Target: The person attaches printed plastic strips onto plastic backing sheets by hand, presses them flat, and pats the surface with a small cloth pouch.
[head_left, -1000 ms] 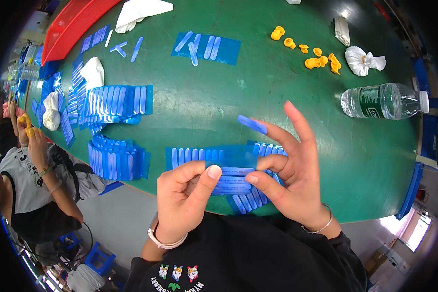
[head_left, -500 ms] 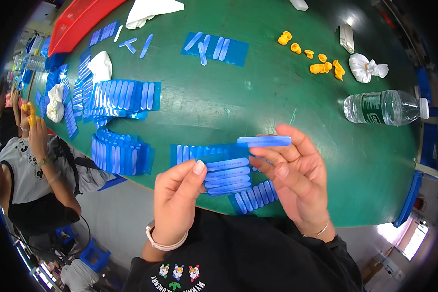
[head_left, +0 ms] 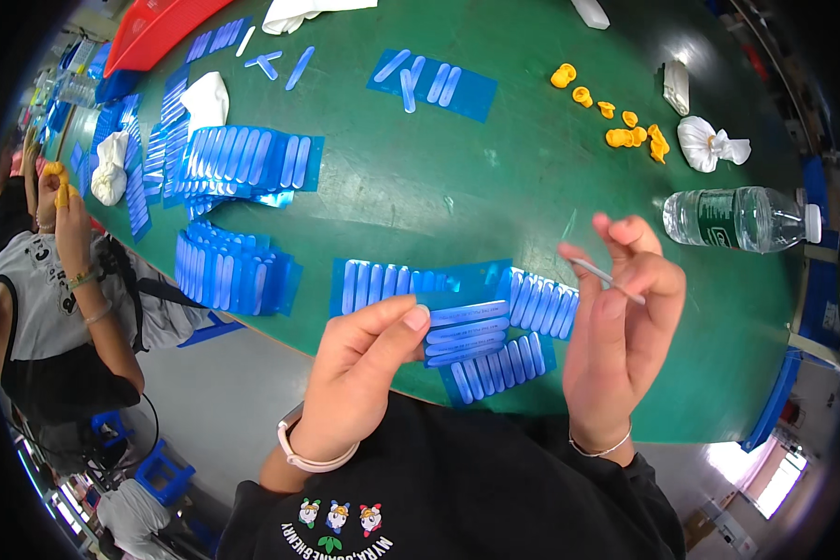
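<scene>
My left hand point(head_left: 353, 378) pinches the left end of a blue film piece point(head_left: 465, 329) that bears several rounded, light-blue strips with small print. To its right my right hand point(head_left: 616, 355) is raised, holding a single slim strip point(head_left: 603, 277) between thumb and fingers. That strip is seen nearly edge-on and is apart from the film. Beneath and behind the hands, more blue film with rows of such strips point(head_left: 373, 285) lies on the green table point(head_left: 513, 205). Another row point(head_left: 497, 369) lies near the table's front edge.
Folded stacks of blue strips point(head_left: 224, 271) lie at left, a film with loose strips point(head_left: 434, 86) farther back. Yellow finger cots point(head_left: 625, 137), a tied white bag point(head_left: 709, 145) and a water bottle point(head_left: 742, 219) are at right. A co-worker's hands point(head_left: 70, 224) hold something yellow at far left.
My right hand has moved right, away from the film, carrying the strip, which has turned from face-on to nearly edge-on. My left hand with the film has shifted slightly right.
</scene>
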`<state>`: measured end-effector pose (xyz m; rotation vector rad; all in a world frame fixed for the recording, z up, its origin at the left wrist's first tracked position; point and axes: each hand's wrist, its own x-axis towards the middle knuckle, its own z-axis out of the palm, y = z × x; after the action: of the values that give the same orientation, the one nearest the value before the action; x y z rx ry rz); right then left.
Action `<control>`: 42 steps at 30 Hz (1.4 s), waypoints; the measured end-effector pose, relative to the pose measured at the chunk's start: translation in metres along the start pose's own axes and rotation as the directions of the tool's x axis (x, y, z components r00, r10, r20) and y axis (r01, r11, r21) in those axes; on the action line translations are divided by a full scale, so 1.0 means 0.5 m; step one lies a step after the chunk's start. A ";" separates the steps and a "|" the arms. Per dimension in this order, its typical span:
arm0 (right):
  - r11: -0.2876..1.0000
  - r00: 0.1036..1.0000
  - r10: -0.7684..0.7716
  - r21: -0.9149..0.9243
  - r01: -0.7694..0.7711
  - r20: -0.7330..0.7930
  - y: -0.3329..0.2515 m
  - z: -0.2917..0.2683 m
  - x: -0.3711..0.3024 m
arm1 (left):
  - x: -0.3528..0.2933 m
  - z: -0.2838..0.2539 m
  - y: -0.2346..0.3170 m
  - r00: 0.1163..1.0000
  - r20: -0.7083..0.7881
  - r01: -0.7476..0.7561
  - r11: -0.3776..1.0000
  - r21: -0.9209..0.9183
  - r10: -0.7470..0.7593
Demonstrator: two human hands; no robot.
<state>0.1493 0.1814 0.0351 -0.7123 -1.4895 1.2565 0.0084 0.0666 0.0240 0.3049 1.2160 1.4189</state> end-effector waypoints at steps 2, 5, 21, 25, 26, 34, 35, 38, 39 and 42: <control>0.998 0.986 0.020 0.054 -0.029 0.165 -0.008 -0.003 0.008 | 0.003 0.006 -0.001 1.000 -0.001 -0.004 0.997 0.071 0.004; 0.990 0.881 0.073 -0.138 -0.009 0.467 -0.020 -0.016 0.031 | 0.003 0.014 0.002 1.000 0.003 -0.010 0.997 0.082 0.009; 0.868 0.854 0.370 -0.462 -0.179 0.365 -0.032 0.022 0.008 | -0.010 0.015 0.002 0.979 0.098 -0.203 0.894 0.399 0.179; 0.872 0.863 0.351 -0.464 -0.158 0.364 -0.027 0.026 0.000 | -0.006 0.021 0.004 0.976 0.060 -0.208 0.821 0.531 0.208; 0.874 0.861 0.350 -0.459 -0.158 0.370 -0.027 0.026 -0.001 | -0.004 0.022 0.005 0.976 0.054 -0.206 0.820 0.533 0.210; 0.863 0.858 0.363 -0.478 -0.163 0.363 -0.033 0.027 -0.003 | -0.007 0.016 0.002 0.961 0.056 -0.250 0.756 0.604 0.272; 0.863 0.859 0.362 -0.478 -0.163 0.361 -0.035 0.028 -0.004 | -0.009 0.018 0.003 0.960 0.059 -0.251 0.756 0.605 0.272; 0.864 0.898 0.383 -0.429 -0.265 0.217 -0.030 0.026 -0.007 | -0.012 0.019 0.003 0.967 -0.010 -0.205 0.802 0.561 0.254; 0.906 0.922 0.339 -0.331 -0.266 0.189 -0.017 0.019 -0.002 | -0.011 0.018 0.001 0.958 -0.007 -0.239 0.810 0.536 0.287; 0.919 0.928 0.332 -0.278 -0.279 0.169 -0.012 -0.015 0.011 | -0.004 0.011 0.004 0.954 0.025 -0.270 0.813 0.516 0.300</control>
<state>0.1555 0.1870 0.0421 -1.0375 -1.7835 1.4307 0.0119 0.0678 0.0290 0.8553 1.6457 1.3343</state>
